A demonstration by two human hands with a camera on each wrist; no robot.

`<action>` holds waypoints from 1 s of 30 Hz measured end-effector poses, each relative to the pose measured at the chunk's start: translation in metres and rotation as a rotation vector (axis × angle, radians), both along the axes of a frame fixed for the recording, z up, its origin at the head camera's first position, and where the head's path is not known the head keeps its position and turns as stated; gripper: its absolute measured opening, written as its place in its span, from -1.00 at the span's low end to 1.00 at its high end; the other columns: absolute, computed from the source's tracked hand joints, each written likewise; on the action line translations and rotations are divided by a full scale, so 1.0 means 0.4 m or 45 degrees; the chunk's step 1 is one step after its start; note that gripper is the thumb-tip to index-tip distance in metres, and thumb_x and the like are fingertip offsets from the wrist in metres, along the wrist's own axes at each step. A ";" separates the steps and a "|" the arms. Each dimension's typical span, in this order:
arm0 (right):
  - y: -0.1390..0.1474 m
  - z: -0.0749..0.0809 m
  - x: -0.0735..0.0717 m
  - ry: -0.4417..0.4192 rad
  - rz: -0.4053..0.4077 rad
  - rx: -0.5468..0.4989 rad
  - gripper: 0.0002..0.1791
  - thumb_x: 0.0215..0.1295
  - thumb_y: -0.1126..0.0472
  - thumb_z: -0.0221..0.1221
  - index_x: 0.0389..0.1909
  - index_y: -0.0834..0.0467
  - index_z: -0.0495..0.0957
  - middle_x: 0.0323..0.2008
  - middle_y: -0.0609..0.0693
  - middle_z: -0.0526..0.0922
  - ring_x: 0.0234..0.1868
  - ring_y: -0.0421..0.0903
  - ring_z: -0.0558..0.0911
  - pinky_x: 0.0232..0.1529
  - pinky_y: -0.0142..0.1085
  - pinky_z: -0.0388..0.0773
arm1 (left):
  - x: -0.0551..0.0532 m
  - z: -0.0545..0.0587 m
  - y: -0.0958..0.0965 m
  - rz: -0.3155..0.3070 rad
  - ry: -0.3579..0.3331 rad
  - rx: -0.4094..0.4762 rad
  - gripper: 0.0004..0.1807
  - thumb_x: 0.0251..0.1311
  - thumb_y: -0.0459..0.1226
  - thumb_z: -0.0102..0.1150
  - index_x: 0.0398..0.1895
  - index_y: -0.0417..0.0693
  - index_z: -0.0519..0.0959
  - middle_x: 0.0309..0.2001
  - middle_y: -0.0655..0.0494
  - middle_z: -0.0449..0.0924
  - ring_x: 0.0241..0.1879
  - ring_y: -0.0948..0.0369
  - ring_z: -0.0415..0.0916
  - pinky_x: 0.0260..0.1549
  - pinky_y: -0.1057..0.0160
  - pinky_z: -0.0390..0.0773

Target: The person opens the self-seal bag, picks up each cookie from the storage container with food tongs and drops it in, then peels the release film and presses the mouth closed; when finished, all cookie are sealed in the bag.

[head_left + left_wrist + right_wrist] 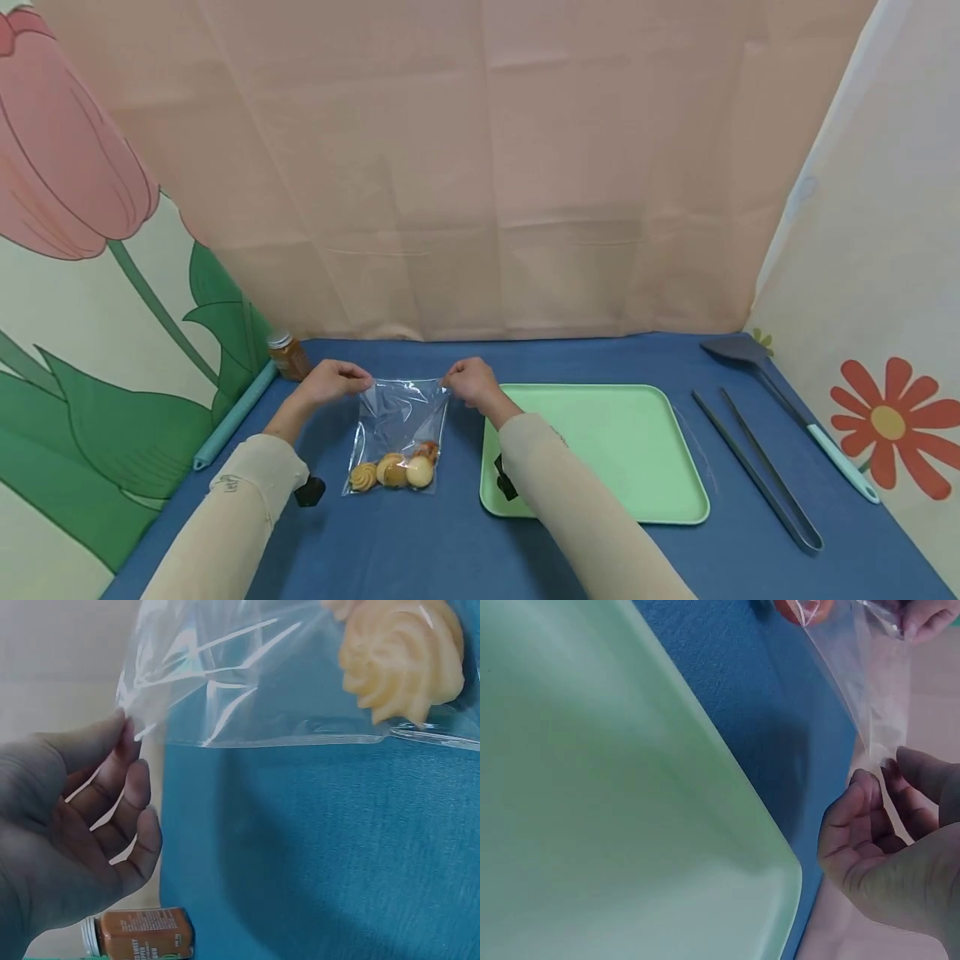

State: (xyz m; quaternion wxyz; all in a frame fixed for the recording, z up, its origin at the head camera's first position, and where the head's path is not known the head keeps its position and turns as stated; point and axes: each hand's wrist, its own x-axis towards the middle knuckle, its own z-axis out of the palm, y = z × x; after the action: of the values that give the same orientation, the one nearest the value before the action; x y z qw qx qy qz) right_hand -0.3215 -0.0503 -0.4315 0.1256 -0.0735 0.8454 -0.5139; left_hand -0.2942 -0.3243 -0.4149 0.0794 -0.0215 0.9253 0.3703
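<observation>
A clear plastic bag [401, 417] hangs between my two hands over the blue cloth, several baked pieces gathered along its bottom. One of them is a swirled cookie [405, 660] at the bag's left corner; next to it lie rounder golden pieces [420, 472] and a reddish one. My left hand [337, 382] pinches the bag's upper left corner between thumb and index finger, the other fingers loosely bent. At the upper right corner, my right hand [472, 382] pinches the plastic with thumb and fingertip, as the right wrist view [900, 840] also has it.
Under my right forearm lies a light green tray [615, 450]. Farther right are metal tongs [757, 471] and a spatula [787, 400] with a pale handle. A jar with orange-brown contents [288, 357] stands at the back left, beside a blue roll [236, 417].
</observation>
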 end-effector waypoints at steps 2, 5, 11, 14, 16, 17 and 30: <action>0.000 -0.002 0.001 0.002 -0.011 0.042 -0.85 0.34 0.15 0.28 -0.22 0.15 0.72 -0.45 -0.07 0.56 -0.49 -0.19 0.45 -0.51 -0.32 0.48 | -0.001 -0.006 0.007 0.016 0.011 -0.019 -0.71 0.42 -0.16 0.18 -0.02 -0.18 0.70 -0.04 -0.09 0.67 -0.09 0.07 0.55 -0.08 0.02 0.58; 0.001 0.000 0.003 -0.001 -0.017 0.104 -0.78 0.35 0.10 0.29 -0.10 0.13 0.66 -0.30 -0.03 0.64 -0.43 -0.17 0.51 -0.47 -0.28 0.56 | -0.006 -0.012 0.015 0.038 0.029 -0.045 -0.73 0.43 -0.19 0.17 -0.04 -0.20 0.70 -0.05 -0.11 0.66 -0.10 0.06 0.56 -0.15 0.10 0.57; -0.006 0.011 0.019 -0.178 -0.005 0.037 -0.62 0.36 0.09 0.27 0.12 0.16 0.56 -0.16 0.06 0.63 -0.48 -0.12 0.53 -0.42 -0.21 0.62 | 0.006 -0.013 -0.001 0.069 0.022 -0.143 -0.55 0.44 -0.13 0.15 0.20 -0.28 0.56 0.14 -0.32 0.57 0.07 -0.15 0.56 0.01 -0.07 0.57; -0.008 0.015 0.039 -0.303 0.025 0.012 -0.59 0.37 0.13 0.25 0.16 0.19 0.52 -0.32 0.06 0.58 -0.58 -0.11 0.48 -0.45 -0.18 0.62 | 0.027 -0.005 -0.017 0.141 -0.062 -0.202 -0.41 0.46 -0.04 0.08 0.32 -0.32 0.42 0.21 -0.38 0.51 0.07 -0.17 0.56 -0.02 -0.07 0.57; -0.009 0.020 0.059 -0.354 0.046 0.028 -0.59 0.38 0.14 0.24 0.16 0.21 0.49 -0.41 0.04 0.53 -0.61 -0.11 0.46 -0.45 -0.17 0.64 | 0.045 0.001 -0.025 0.191 -0.182 -0.179 -0.39 0.48 -0.02 0.03 0.34 -0.34 0.39 0.12 -0.33 0.58 -0.09 -0.06 0.62 -0.16 0.03 0.59; -0.009 0.024 0.070 -0.382 0.052 0.033 -0.60 0.38 0.15 0.24 0.14 0.22 0.48 -0.44 0.04 0.52 -0.60 -0.10 0.47 -0.44 -0.16 0.65 | 0.054 0.004 -0.028 0.203 -0.249 -0.167 -0.38 0.49 -0.02 0.01 0.34 -0.36 0.38 0.04 -0.28 0.63 -0.20 0.00 0.64 -0.24 0.09 0.58; -0.010 0.017 0.122 -0.641 0.084 -0.031 -0.50 0.42 0.15 0.18 0.28 0.28 0.36 -0.25 0.29 0.60 -0.44 0.02 0.56 -0.38 -0.17 0.66 | 0.115 -0.028 -0.011 0.139 -0.582 -0.045 -0.71 0.44 -0.08 0.11 -0.12 -0.09 0.66 -0.44 0.16 0.68 -0.52 0.27 0.49 -0.45 0.28 0.42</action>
State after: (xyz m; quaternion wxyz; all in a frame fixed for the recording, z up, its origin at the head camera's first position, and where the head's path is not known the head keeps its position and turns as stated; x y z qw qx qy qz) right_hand -0.2728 -0.0542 -0.4247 0.3481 0.0277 0.7784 -0.5217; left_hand -0.2483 -0.3289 -0.4261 0.2662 -0.1561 0.8871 0.3433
